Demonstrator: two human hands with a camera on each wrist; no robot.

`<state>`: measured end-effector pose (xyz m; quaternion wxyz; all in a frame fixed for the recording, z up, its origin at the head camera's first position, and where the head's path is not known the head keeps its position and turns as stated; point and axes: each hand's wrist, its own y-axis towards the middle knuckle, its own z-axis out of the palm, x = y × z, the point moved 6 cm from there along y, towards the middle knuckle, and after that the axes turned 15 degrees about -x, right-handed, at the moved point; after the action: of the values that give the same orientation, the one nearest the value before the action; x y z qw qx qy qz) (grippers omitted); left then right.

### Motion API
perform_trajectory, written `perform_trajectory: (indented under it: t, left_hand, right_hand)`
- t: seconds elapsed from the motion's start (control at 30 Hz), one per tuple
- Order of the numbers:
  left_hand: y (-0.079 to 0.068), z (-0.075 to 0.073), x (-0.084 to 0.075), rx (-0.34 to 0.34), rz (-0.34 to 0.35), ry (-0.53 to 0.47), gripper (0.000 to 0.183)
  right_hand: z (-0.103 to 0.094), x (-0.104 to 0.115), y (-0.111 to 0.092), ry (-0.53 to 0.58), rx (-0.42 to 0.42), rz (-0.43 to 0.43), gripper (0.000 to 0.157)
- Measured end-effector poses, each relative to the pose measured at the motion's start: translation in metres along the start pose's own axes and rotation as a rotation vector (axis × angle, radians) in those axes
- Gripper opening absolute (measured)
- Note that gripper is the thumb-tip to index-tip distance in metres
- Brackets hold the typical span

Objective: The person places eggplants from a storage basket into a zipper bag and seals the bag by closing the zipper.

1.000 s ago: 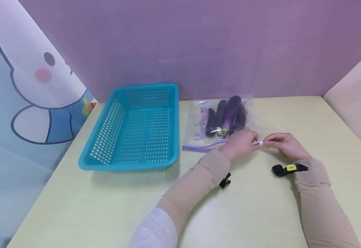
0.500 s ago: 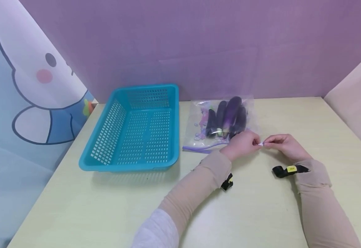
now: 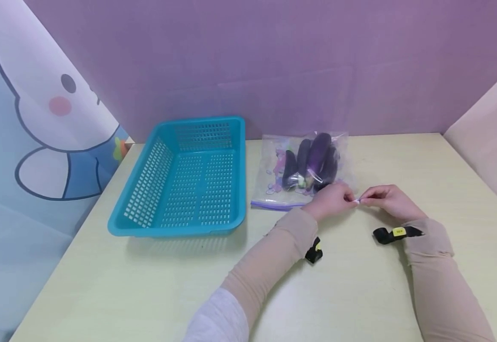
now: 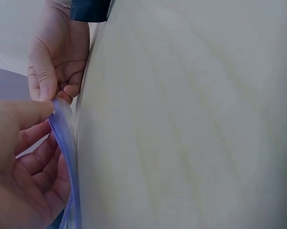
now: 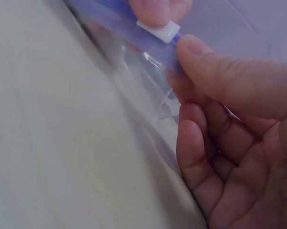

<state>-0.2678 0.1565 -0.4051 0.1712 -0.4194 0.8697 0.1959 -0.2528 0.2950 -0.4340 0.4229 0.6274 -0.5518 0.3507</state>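
A clear plastic zip bag (image 3: 267, 166) with pink and purple printing lies on the table, with several eggplants (image 3: 318, 152) inside. Purple zip strips (image 3: 274, 205) run along its near edge. My left hand (image 3: 332, 199) pinches the white slider (image 5: 165, 31) close to the strip's right end. Just beside it, my right hand (image 3: 391, 200) holds the bag's right corner between thumb and index finger. In the left wrist view, the purple strip (image 4: 65, 136) curves down past my left fingers. The near right part of the bag is hidden behind my left hand in the head view.
A blue-green plastic basket (image 3: 180, 232) with perforated sides stands left of the bag. Behind the table (image 3: 145, 285) rises a purple backdrop (image 3: 231, 57), with a cartoon-printed panel (image 3: 39, 118) at the left and a pale panel (image 3: 492, 137) at the right.
My left fingertips have come slightly closer to the right ones, narrowing the gap at the slider. The purple strips at the bag's left end, apart earlier, now lie together.
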Motion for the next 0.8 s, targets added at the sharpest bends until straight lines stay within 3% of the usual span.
perform_trajectory:
  t: [0.2,0.47,0.8]
  left_hand:
    - [-0.0005,0.0013,-0.0004,0.010,-0.001,-0.003,0.016]
    - [-0.0007,-0.0018,-0.0035,0.002,-0.023,-0.025,0.018]
    - [-0.0039,-0.0009,-0.0042,-0.029,-0.104,-0.037,0.017]
  right_hand:
    - [-0.0005,0.0014,-0.0004,-0.051,-0.009,0.010,0.013]
    - [-0.0008,0.0026,0.0003,-0.028,-0.011,0.018,0.011]
    - [-0.0009,0.0010,-0.0008,-0.003,-0.006,0.018,0.008]
